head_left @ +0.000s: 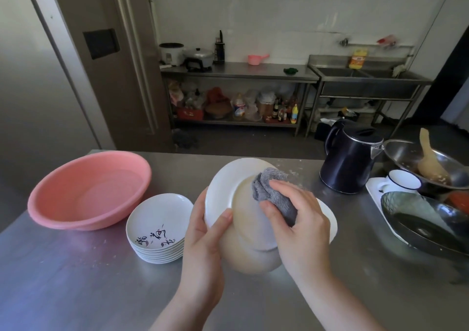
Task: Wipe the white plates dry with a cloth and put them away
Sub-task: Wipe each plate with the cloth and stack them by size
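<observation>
A white plate [223,193] is held tilted above the steel table, its underside toward me. My left hand [203,239] grips its left rim, thumb on the near face. My right hand [297,219] holds a bunched grey cloth [269,186] and presses it against the plate's centre. Another white plate [328,219] lies on the table behind my right hand, mostly hidden. A stack of several white dishes [157,226] with dark painted marks stands to the left of the held plate.
A pink plastic basin [88,191] sits at the left of the steel table [76,280]. A black kettle [350,160] stands at the right rear. At the far right are a steel bowl with a wooden spatula [429,163], a white mug [401,181] and a dark pan [418,219].
</observation>
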{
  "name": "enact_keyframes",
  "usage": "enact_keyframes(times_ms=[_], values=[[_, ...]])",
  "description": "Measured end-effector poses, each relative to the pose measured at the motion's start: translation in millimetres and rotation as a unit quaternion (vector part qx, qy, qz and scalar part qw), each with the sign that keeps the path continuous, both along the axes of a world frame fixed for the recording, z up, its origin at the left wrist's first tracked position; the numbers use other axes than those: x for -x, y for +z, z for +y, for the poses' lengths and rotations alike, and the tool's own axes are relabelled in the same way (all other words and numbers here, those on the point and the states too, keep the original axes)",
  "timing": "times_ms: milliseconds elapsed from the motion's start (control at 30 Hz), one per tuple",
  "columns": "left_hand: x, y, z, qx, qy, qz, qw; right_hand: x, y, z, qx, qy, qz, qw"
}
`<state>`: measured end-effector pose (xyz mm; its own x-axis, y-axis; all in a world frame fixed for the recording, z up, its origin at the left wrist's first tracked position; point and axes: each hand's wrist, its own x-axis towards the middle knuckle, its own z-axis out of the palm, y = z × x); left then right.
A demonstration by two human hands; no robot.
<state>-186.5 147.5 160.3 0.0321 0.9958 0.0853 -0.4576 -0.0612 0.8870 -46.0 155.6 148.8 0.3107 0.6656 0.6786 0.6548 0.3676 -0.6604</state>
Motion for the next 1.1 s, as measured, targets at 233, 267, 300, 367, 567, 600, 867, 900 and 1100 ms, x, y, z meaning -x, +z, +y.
enact_keyframes(times_ms=[233, 267, 300, 367, 567, 600, 867, 900, 1100], values=[[2.9, 2.4, 1.7, -0.005, -0.007, 0.005, 1.000, 19.8, -3.2, -15.0, -0.012, 0.109, -0.064, 0.992], [5.0, 2.8, 3.1, 0.001, 0.001, -0.002, 1.000, 18.7, -7.4, -18.6, -0.014, 0.122, -0.075, 0.990], [7.0, 3.3, 4.6, 0.008, 0.007, -0.015, 1.000, 16.3, -11.4, -21.9, -0.018, 0.129, -0.086, 0.988], [10.9, 2.8, 6.8, 0.016, 0.012, -0.030, 0.999, 8.7, -18.5, -26.5, -0.026, 0.126, -0.101, 0.987], [17.7, -2.4, 7.0, 0.013, -0.002, -0.011, 1.000, -19.8, -17.0, -20.0, -0.029, 0.038, -0.114, 0.992], [17.2, -3.4, 6.0, 0.014, -0.012, -0.008, 1.000, -22.9, -14.2, -17.4, -0.033, 0.021, -0.112, 0.993], [14.9, -7.4, 2.9, 0.014, -0.056, 0.014, 0.998, -21.1, -2.8, -11.6, -0.003, 0.027, -0.048, 0.998], [18.2, -8.0, 4.5, 0.010, -0.053, 0.027, 0.998, -22.9, 0.0, -13.0, 0.008, 0.036, -0.013, 0.999], [46.3, -10.4, 11.0, -0.036, -0.126, 0.142, 0.981, -43.5, 28.9, -10.6, 0.075, 0.054, 0.078, 0.993]])
